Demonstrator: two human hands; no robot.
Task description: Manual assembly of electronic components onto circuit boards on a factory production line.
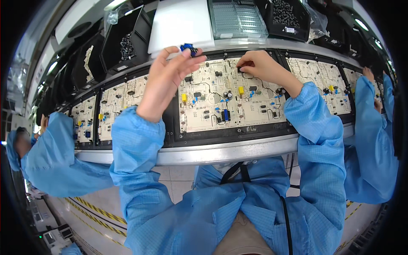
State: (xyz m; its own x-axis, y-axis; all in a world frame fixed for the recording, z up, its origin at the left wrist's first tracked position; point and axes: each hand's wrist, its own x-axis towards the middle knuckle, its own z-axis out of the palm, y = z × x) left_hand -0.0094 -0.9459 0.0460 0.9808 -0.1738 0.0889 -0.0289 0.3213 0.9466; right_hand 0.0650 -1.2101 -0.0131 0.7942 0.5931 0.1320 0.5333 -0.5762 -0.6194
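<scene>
A pale tiled floor [170,187] is seen nearest, below a metal rail [229,155] by which the near side of the central circuit board [255,121] is bordered. The board is seated in a black frame [212,137]; more boards are set to its left and right, where co-workers' blue sleeves [55,157] are seen. On its near half, a blue block [225,115] is mounted, its long side running near to far; a yellow component [241,90] is placed farther in.

At the board's far edge, right of its middle, a small dark part [241,69] appears to be pinched by the right hand [264,67]; whether the board is touched by it cannot be told. Beyond the board's far-left edge, a blue-and-black component [189,49] is held between the thumb and fingers of the left hand [165,78], well left of the right hand's pinch. Its long axis seems slanted down to the right, though blurred. Between the hands a gap is left over the board's far part; its near half is covered by neither.

Beyond the board, a white sheet [180,25], a clear tray [238,19] and black bins [289,29] are ranged.
</scene>
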